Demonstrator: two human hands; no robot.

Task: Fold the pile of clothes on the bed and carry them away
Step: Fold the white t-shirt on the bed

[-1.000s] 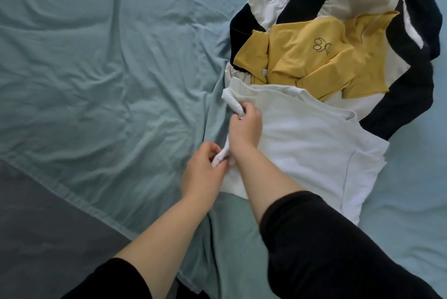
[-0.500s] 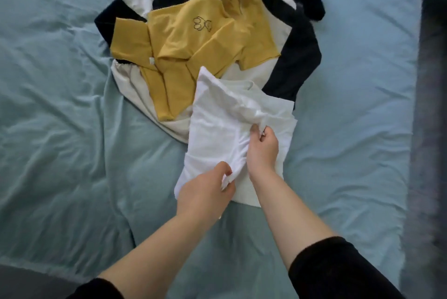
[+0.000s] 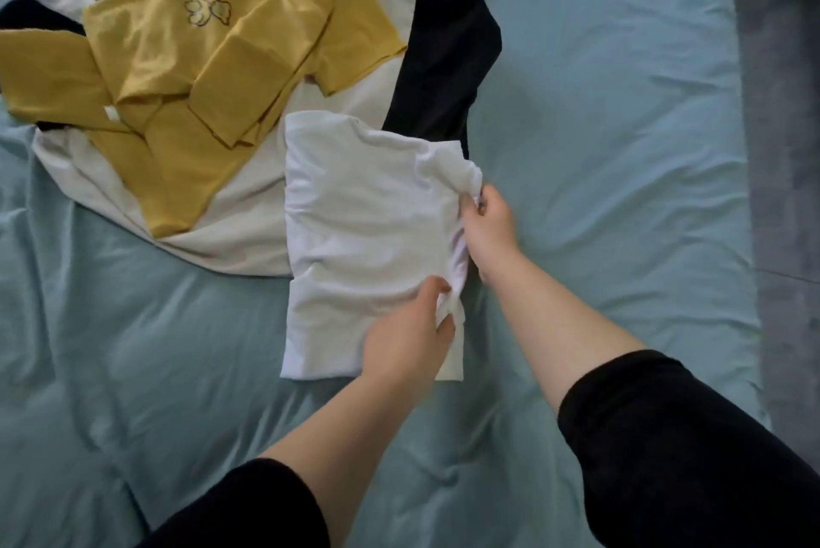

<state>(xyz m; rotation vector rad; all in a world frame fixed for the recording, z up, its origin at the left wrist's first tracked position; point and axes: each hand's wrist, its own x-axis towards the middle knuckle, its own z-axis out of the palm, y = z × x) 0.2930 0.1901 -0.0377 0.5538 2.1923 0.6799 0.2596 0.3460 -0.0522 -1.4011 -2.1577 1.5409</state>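
White shirt [image 3: 364, 228] laid half-folded on bed sheet [image 3: 599, 126], just right of yellow top [image 3: 186, 72]. Edge farthest from yellow top pinched by left hand [image 3: 408, 339], bunched cloth gripped by right hand [image 3: 490, 223]. Side fold judged in hand; next, edge to be tucked flat.

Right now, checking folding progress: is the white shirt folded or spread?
Folded: white shirt is a narrow rectangle; left hand and right hand pinch its edge.
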